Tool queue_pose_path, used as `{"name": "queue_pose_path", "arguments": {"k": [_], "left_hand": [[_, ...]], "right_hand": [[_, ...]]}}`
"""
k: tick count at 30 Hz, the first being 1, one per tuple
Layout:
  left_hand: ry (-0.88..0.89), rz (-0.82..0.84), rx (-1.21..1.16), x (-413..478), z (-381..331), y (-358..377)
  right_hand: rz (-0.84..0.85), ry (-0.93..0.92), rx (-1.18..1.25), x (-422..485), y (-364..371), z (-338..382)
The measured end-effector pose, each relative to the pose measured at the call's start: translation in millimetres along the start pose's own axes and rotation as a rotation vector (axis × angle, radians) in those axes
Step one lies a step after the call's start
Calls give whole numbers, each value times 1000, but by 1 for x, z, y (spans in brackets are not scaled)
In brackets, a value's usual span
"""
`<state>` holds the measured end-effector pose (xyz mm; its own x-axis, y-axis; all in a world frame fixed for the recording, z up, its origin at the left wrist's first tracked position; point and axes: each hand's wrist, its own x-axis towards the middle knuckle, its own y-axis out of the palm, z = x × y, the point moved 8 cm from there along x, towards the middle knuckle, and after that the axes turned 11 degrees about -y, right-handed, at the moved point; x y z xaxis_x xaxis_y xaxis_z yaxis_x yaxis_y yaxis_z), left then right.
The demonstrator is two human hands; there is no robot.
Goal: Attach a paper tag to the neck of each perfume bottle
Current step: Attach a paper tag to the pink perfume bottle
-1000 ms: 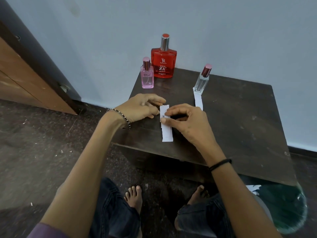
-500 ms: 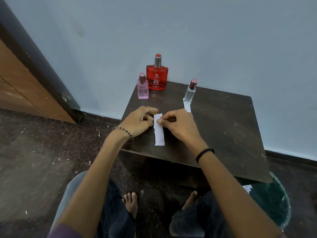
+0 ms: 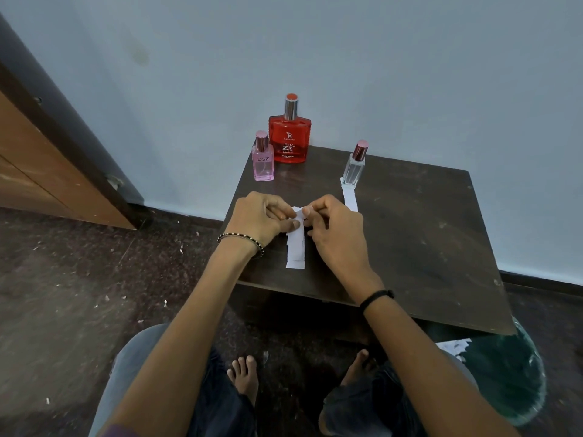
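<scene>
- The paper strip [image 3: 296,247] lies flat on the dark table [image 3: 416,234], close to the front edge, with its long side pointing away from the person.
- Both hands work on its far end. The left hand [image 3: 262,217] pinches this end between thumb and fingers, and the right hand [image 3: 334,228] pinches it from the other side; the fingertips of both hands almost meet on the paper.
- It looks as if the end is being folded or torn, but I cannot tell which one.
- A second strip [image 3: 349,197] lies farther back. Its far end touches the foot of the clear bottle [image 3: 354,167]; whether it is under the bottle is not visible.
- The pink bottle [image 3: 262,160] and the red bottle [image 3: 289,135] stand upright at the back left corner, just beside each other. I see no tag on any neck, so the task seems to be at its beginning.
- What could go wrong: the thin paper may tear in the wrong place if the two hands pull apart too hard. The slim clear bottle could also tip over if a hand or the strip pulls at its foot.
- The far end of the paper strip is hidden by the fingers. A green round object [image 3: 508,370] at the lower right is cut off by the table and I cannot identify it.
</scene>
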<state>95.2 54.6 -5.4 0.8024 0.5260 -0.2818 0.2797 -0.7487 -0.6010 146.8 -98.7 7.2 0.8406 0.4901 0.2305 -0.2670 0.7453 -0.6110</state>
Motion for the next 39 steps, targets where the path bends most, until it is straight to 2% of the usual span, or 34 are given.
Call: {"name": "queue_pose_path", "arguments": {"k": [6, 11, 14, 18, 20, 24, 27, 35, 39], "left_hand": [[-17, 27, 5, 3, 0, -4], [-28, 51, 13, 5, 0, -3], [-40, 82, -28, 8, 1, -1], [-45, 99, -153, 6, -2, 1], [-104, 126, -305, 4, -4, 2], [-213, 217, -588, 3, -5, 4], [-190, 255, -635, 3, -6, 3], [-210, 87, -594, 13, 8, -8], [-215, 65, -564, 16, 13, -9]], "right_hand": [[47, -26, -74, 8, 2, 2], [24, 57, 77, 17, -13, 2], [-25, 47, 108, 15, -18, 2], [-116, 13, 130, 7, -24, 0], [-130, -18, 121, 5, -25, 3], [-65, -142, 29, 5, -15, 18], [-47, -208, 2, 4, -8, 25], [-76, -208, -46, 20, -6, 35], [-57, -208, -15, 44, 6, 46]]}}
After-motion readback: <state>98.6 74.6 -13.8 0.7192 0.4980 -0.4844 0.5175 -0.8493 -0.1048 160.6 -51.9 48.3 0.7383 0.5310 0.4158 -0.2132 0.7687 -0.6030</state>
